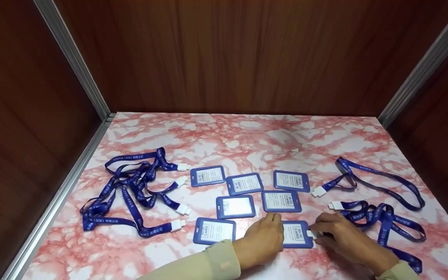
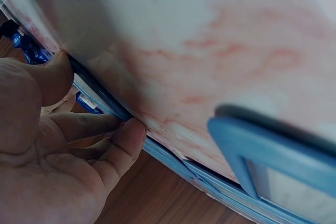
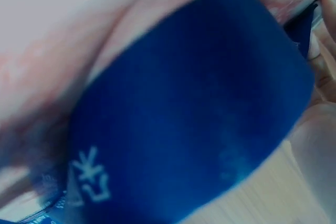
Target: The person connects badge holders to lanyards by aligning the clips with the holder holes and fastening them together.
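My left hand (image 1: 261, 241) grips a blue-framed badge holder (image 1: 297, 235) flat near the table's front, thumb on one long edge and fingers on the other. Its left end is hidden under the hand. In the left wrist view the holder's blue edge (image 2: 107, 95) runs between thumb and fingertips. My right hand (image 1: 342, 235) pinches the white plastic clip (image 1: 313, 234) of a blue lanyard right at the holder's slotted right end. The lanyard's printed blue strap (image 3: 194, 103) fills most of the right wrist view and hides most of that hand there.
Other badge holders lie in the middle, one (image 1: 214, 231) just left of my left hand and another (image 1: 281, 201) just above it. Several tangled lanyards (image 1: 130, 182) lie at the left. At the right are a looped lanyard (image 1: 383, 177) and a bunched one (image 1: 387, 221). Wooden panels (image 1: 224, 58) enclose the table.
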Demonstrator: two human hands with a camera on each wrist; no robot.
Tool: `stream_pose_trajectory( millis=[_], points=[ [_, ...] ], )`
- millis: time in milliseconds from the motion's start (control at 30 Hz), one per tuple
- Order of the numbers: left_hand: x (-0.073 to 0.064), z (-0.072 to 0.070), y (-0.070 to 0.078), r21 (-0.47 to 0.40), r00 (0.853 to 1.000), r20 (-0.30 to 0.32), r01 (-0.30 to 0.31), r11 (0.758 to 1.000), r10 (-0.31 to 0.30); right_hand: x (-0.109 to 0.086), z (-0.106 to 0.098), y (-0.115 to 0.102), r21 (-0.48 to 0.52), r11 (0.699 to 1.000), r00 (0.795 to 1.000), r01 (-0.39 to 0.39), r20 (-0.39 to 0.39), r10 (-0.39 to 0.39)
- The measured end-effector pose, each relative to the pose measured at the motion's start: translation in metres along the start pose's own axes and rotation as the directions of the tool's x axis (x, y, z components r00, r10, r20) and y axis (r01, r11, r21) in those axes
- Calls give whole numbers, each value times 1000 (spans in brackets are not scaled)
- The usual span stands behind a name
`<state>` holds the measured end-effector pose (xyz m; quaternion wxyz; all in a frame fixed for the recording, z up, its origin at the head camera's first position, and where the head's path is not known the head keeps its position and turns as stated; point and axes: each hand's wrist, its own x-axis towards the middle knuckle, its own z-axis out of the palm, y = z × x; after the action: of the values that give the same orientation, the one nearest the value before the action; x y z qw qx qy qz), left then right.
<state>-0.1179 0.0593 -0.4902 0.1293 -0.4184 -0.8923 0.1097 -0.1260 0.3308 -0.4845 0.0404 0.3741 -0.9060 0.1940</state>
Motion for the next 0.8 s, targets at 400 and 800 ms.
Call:
stream_pose_trajectory(
  millis=[400,800],
  points=[
    [0,-1,0,25,1000,1,-11,1000,11,1,3,1,-7,999,998,41,-42,-41],
    [-1,-2,-2,-106,998,61,29,994,-23,1,-1,-3,4,999,998,-50,26,50]
  ],
)
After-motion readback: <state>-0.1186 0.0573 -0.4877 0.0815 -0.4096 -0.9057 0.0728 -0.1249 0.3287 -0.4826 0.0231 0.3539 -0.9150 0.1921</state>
